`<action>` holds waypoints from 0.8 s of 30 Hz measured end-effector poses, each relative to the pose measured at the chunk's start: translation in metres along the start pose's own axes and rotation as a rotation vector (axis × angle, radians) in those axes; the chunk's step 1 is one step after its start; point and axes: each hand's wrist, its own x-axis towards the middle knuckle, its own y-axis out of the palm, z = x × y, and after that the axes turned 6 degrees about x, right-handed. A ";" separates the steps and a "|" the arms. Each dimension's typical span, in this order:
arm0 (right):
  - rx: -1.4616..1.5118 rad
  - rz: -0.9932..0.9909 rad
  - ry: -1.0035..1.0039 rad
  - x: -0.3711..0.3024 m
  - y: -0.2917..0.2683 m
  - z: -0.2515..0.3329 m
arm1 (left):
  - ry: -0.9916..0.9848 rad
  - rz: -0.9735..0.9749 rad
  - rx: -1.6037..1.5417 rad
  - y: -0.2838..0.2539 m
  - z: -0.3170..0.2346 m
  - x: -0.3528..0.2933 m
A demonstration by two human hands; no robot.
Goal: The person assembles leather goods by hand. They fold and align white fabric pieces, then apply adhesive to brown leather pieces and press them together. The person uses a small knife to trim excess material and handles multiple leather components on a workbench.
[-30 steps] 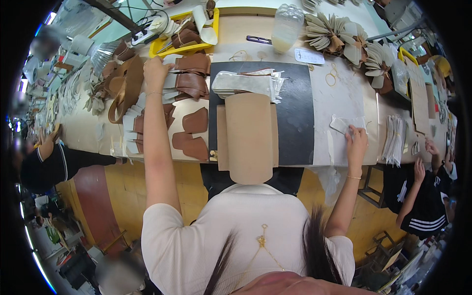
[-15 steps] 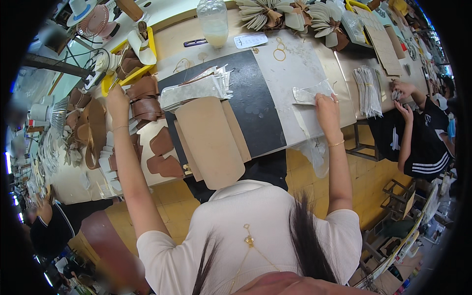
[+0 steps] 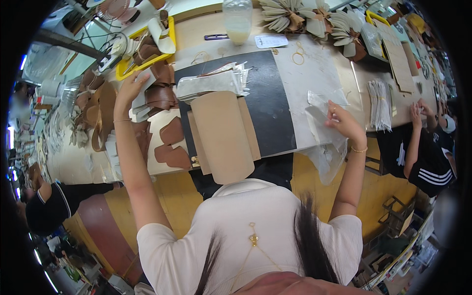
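Observation:
My left hand (image 3: 132,89) is closed on the upper end of a white piece (image 3: 149,80), close to the brown leather pieces (image 3: 161,97). My right hand (image 3: 345,121) is half curled above a clear plastic sheet (image 3: 320,132), thumb and forefinger apart with nothing visible between them. Just beyond its fingers lies a thin translucent piece (image 3: 324,96). A tan board with rounded corners (image 3: 223,137) rests between my arms, overhanging the table edge. Behind it, a bundle of pale strips (image 3: 209,86) lies on the black mat (image 3: 269,103).
The yellow tray (image 3: 171,46) holds brown and white pieces at the far left. A plastic bottle (image 3: 238,22) stands at the back beside a purple-handled tool (image 3: 216,37). Tied pale strips (image 3: 379,105) lie at right, near a co-worker's hands (image 3: 419,109).
My left hand has moved from the yellow tray's near edge to the white piece. My right hand has let go of the thin translucent piece and drawn back toward me. The view has shifted slightly.

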 end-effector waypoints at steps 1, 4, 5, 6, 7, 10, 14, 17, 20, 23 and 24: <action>0.149 -0.035 0.045 0.000 -0.001 0.006 | 0.080 -0.131 0.054 0.000 -0.014 -0.009; 0.323 -0.080 0.038 0.006 -0.003 0.027 | 0.102 0.008 -0.161 -0.012 -0.070 -0.045; 0.439 -0.092 -0.015 0.007 -0.001 0.035 | 0.092 0.054 -0.341 -0.012 -0.089 -0.062; 0.417 -0.136 -0.080 0.009 0.001 0.044 | 0.143 0.118 -0.559 -0.010 -0.107 -0.080; 0.428 -0.173 -0.135 0.011 0.003 0.054 | 0.076 0.098 -0.617 -0.005 -0.122 -0.099; 0.566 -0.220 -0.254 0.015 0.014 0.087 | 0.072 0.286 -0.833 0.016 -0.149 -0.144; 0.658 -0.079 -0.331 0.012 0.030 0.136 | -0.315 0.685 -0.706 0.057 -0.142 -0.168; 0.575 0.163 -0.294 0.009 0.055 0.171 | -0.217 0.675 -0.779 0.067 -0.122 -0.178; 0.545 0.359 -0.244 0.011 0.082 0.199 | -0.219 0.656 -0.837 0.067 -0.109 -0.184; 0.418 0.405 -0.235 0.020 0.101 0.217 | -0.250 0.620 -0.874 0.067 -0.104 -0.188; 0.385 0.421 -0.237 0.022 0.105 0.221 | -0.238 0.610 -0.895 0.067 -0.103 -0.188</action>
